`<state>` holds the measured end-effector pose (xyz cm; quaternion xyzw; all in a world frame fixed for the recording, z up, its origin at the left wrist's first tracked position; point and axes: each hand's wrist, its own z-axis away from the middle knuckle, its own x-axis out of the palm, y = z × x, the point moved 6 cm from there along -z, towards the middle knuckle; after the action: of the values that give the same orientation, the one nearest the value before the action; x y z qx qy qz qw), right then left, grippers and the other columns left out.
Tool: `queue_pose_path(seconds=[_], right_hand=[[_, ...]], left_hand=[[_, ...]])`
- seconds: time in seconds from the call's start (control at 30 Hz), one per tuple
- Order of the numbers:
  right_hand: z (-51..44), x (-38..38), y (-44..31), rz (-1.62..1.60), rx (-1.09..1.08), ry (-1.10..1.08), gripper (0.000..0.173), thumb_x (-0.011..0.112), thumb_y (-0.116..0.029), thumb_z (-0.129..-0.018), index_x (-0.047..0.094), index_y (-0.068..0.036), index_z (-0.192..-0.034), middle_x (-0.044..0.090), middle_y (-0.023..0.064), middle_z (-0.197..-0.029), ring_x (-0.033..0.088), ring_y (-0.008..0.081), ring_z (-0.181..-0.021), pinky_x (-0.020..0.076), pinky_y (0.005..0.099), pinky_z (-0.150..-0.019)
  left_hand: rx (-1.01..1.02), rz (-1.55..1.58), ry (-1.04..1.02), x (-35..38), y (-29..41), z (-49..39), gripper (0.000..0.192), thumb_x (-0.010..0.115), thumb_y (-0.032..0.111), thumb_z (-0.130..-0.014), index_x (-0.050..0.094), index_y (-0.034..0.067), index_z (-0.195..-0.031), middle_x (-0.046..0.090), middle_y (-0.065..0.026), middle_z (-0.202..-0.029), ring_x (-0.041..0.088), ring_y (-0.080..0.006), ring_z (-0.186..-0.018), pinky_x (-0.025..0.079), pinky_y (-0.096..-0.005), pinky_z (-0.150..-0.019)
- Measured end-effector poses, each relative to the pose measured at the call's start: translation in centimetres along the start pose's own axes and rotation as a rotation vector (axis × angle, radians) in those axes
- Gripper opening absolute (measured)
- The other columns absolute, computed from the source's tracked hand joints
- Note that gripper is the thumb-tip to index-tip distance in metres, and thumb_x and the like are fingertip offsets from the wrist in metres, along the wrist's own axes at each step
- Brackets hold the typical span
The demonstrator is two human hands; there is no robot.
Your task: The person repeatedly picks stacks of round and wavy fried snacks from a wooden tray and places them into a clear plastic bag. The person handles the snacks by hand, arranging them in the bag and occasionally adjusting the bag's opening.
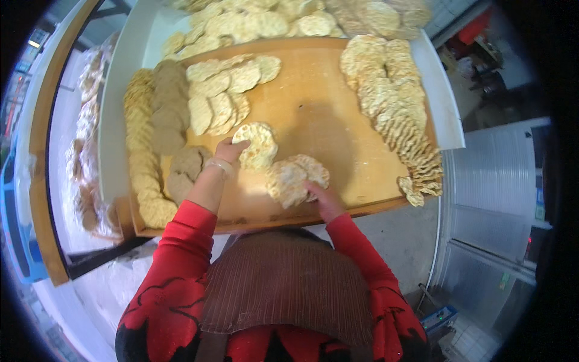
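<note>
My left hand [231, 149] grips the edge of a pale round flatbread [257, 145] with browned spots, thumb on top. To its right, my right hand [322, 199] holds several overlapping browner flatbreads [296, 178], somewhat blurred, near the front edge of a wooden board [307, 113]. Pale oval flatbreads [221, 86] lie in overlapping groups beyond my left hand. Brown flatbreads [169, 106] are stacked along the left, with two more brown ones [185, 169] beside my left wrist.
A long row of yellowish flatbreads [142, 149] lines the board's left side. Overlapping wavy flatbreads [393, 99] line the right. More flatbreads [267, 22] lie behind the board in a white tray [445, 104]. Plastic-wrapped goods [88, 145] are at far left.
</note>
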<state>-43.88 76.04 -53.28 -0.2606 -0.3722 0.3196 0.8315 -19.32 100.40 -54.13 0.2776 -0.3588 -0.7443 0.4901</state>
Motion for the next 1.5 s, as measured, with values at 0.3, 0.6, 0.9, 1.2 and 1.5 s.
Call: queue_pose_path(seconds=[0.3, 0.6, 0.9, 1.2, 1.5], right_hand=[[1.0, -0.7, -1.8, 0.009, -0.084, -0.019, 0.052, 0.077, -0.013, -0.090, 0.059, -0.003, -0.137, 0.070, 0.0080, -0.125, 0.067, 0.0196, -0.114, 0.0534, 0.0361, -0.100], [0.8, -3.1, -1.7, 0.012, -0.025, -0.013, 0.038, 0.075, -0.019, -0.092, 0.067, -0.002, -0.125, 0.073, 0.0077, -0.117, 0.069, 0.0176, -0.107, 0.0558, 0.0339, -0.091], [-1.1, 0.3, -3.6, 0.107, -0.015, 0.126, 0.053, 0.070, -0.039, -0.097, 0.055, -0.008, -0.138, 0.070, 0.0045, -0.119, 0.071, 0.0139, -0.100, 0.0583, 0.0303, -0.076], [-0.3, 2.3, -6.4, 0.260, -0.175, 0.162, 0.075, 0.079, -0.041, -0.090, 0.048, 0.004, -0.142, 0.066, 0.0134, -0.118, 0.069, 0.0196, -0.095, 0.0579, 0.0331, -0.075], [1.8, 8.7, -9.6, 0.917, -0.349, 0.106, 0.070, 0.082, -0.032, -0.086, 0.049, 0.004, -0.137, 0.062, 0.0185, -0.126, 0.061, 0.0245, -0.116, 0.0494, 0.0366, -0.101]], left_hand=[[0.020, -0.193, 0.099, 6.0, -0.8, -1.9, 0.069, 0.086, 0.016, -0.080, 0.049, -0.008, -0.134, 0.068, -0.0191, -0.115, 0.069, -0.0246, -0.094, 0.057, -0.0354, -0.073], [0.406, -0.040, 0.241, 3.0, 5.7, 5.0, 0.078, 0.082, 0.002, -0.083, 0.036, 0.002, -0.146, 0.062, -0.0152, -0.122, 0.064, -0.0218, -0.102, 0.057, -0.0324, -0.083], [0.666, -0.571, 0.212, 12.6, 6.1, 12.7, 0.054, 0.078, 0.015, -0.083, 0.052, -0.001, -0.127, 0.057, -0.0234, -0.110, 0.062, -0.0401, -0.101, 0.051, -0.0461, -0.087], [0.462, -0.262, -0.016, 10.8, -0.5, 10.2, 0.077, 0.077, 0.027, -0.087, 0.039, -0.004, -0.146, 0.048, -0.0256, -0.139, 0.045, -0.0375, -0.134, 0.040, -0.0468, -0.113], [0.141, 0.165, -0.138, 11.6, 0.7, 11.4, 0.073, 0.070, 0.024, -0.095, 0.031, -0.001, -0.152, 0.052, -0.0238, -0.141, 0.053, -0.0343, -0.131, 0.045, -0.0428, -0.110]])
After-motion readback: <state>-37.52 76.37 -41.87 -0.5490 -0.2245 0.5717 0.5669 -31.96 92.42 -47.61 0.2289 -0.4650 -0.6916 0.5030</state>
